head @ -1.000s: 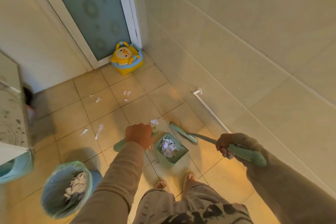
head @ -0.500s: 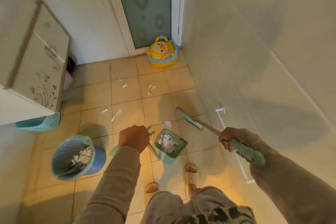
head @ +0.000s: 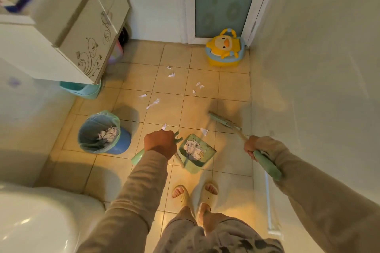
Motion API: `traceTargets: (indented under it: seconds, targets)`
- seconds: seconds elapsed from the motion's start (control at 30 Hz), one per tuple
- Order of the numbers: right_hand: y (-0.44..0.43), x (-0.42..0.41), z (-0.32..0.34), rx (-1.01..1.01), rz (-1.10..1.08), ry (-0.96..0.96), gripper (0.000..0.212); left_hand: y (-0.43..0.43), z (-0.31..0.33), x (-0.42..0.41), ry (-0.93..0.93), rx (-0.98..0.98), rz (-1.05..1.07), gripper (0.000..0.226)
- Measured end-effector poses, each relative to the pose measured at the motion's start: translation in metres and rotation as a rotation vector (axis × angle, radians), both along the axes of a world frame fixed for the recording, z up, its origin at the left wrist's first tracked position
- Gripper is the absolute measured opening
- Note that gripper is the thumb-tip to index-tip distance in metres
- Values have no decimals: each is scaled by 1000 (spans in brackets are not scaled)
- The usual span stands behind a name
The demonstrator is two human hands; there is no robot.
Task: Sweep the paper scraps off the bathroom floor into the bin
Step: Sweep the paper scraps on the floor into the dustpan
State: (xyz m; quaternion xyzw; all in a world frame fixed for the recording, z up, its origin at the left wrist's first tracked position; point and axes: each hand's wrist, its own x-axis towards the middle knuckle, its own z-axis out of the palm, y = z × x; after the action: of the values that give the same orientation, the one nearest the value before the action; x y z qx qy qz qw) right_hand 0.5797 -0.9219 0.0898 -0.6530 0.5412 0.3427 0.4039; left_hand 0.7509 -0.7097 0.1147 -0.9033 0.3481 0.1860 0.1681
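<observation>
Left hand (head: 160, 143): closed around the green dustpan handle.
Dustpan (head: 196, 151): held just in front of the feet, crumpled paper inside.
Right hand (head: 251, 147): clenched on the broom (head: 224, 121) handle; broom head is set on the tiles, far right.
Paper scraps (head: 153, 103): scattered over the far floor tiles.
Bin (head: 102, 132): stood to the left, lined, partly filled with paper.

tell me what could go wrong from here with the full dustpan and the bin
1. The green dustpan, held by the left hand, is heaped with crumpled white paper; carrying it to the blue bin with the green liner could spill some.
2. The bin already holds paper, so a fast tip may overshoot its rim.
3. The green broom in the right hand sits away from the loose white scraps, which could get missed.
</observation>
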Motion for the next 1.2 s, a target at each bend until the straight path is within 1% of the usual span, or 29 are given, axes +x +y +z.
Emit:
traceTargets:
  seconds: [0.1,0.13,0.2,0.27,0.3,0.4,0.47,0.6,0.7,0.73,0.8,0.83,0.9,0.97,1.03,1.2]
  targets:
    - [11,-11,-7,103,113,-80,29,-4,0,-1,8,19,11,25]
    - [14,-15,-7,121,149,-69,26,-4,-1,-2,6,20,14,25]
    - [21,-24,-12,127,207,45,19,-3,-3,-3,-4,16,14,25]
    - [24,-34,-17,153,221,131,19,-1,-5,-5,-14,9,4,24]
    - [24,-41,-19,189,214,135,19,0,-6,-5,-18,6,-1,24]
    - [16,-57,-14,289,54,128,26,-1,-7,-5,-32,2,5,24]
    - [9,-63,-11,282,-9,103,31,-1,-6,-6,-39,5,19,23]
    - [4,-52,-8,241,-21,60,33,1,-6,-9,-48,-5,10,24]
    - [6,-40,-3,205,-38,-41,26,9,-5,-5,-69,-32,35,26]
    - [6,-37,-3,203,-31,-91,21,14,-4,-3,-70,-49,65,27]
    - [5,-28,3,220,-93,-153,14,26,-3,1,-68,-87,140,30]
    - [6,-20,4,221,-94,-137,15,34,-4,3,-65,-104,177,31]
    - [10,6,6,201,28,-35,21,52,-5,4,-68,-129,247,31]
    - [15,34,8,153,176,10,24,69,-5,3,-88,-137,311,30]
    - [18,55,8,115,280,28,26,86,-4,3,-95,-136,376,30]
    - [39,110,11,91,422,15,27,117,1,14,-62,-135,519,31]
